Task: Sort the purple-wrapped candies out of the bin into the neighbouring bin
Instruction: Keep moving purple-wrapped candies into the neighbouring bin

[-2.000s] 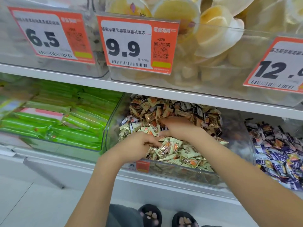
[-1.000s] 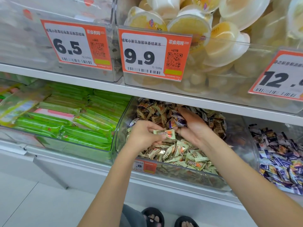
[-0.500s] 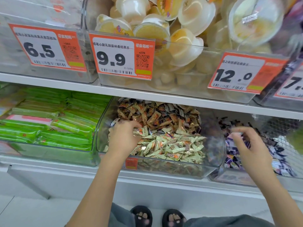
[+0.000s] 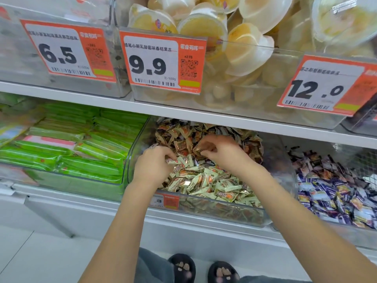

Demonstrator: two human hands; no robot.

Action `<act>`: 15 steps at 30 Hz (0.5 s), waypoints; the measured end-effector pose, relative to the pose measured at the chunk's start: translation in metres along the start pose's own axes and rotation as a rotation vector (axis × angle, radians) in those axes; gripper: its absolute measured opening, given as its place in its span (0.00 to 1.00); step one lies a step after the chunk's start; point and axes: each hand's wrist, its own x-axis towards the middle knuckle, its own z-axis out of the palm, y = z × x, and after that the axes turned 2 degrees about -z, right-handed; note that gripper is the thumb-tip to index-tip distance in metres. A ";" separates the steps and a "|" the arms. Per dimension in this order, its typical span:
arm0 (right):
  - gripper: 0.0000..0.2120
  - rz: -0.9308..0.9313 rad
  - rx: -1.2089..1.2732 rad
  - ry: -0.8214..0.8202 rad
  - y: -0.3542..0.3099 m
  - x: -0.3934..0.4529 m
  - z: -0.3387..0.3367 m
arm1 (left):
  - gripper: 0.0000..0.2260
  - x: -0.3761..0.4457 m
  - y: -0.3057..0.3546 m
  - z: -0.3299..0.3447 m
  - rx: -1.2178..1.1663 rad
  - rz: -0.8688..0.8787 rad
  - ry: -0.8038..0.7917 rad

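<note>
The clear middle bin (image 4: 224,211) holds a heap of pale green candies (image 4: 216,184) in front and brown ones (image 4: 175,133) behind. A few purplish wrappers (image 4: 226,130) show at the back of the heap. Both hands are inside this bin. My left hand (image 4: 153,166) digs in at the left, its curled fingers pinching a pale candy (image 4: 180,160). My right hand (image 4: 222,154) is over the middle and pinches a brown candy (image 4: 199,149) between thumb and fingers. The neighbouring bin (image 4: 318,231) on the right is full of purple-wrapped candies (image 4: 330,186).
A bin of green packets (image 4: 81,152) stands to the left. The shelf above (image 4: 183,115) hangs low over the bins and carries jelly cups (image 4: 244,48) behind orange price tags (image 4: 163,62). My feet in black sandals (image 4: 202,270) stand on the pale floor below.
My right hand has come back from the purple bin on the right into the middle bin and now pinches a brown candy. My left hand stayed in the middle bin.
</note>
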 end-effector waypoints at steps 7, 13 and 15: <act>0.30 0.092 -0.237 -0.405 0.003 0.048 0.030 | 0.06 0.006 -0.005 0.002 0.090 0.064 -0.034; 0.19 0.185 0.300 -0.133 0.009 0.026 0.017 | 0.06 0.011 -0.008 0.001 0.007 0.082 -0.051; 0.18 0.193 0.451 0.060 0.009 0.010 0.001 | 0.06 0.010 -0.008 0.001 -0.012 0.098 -0.043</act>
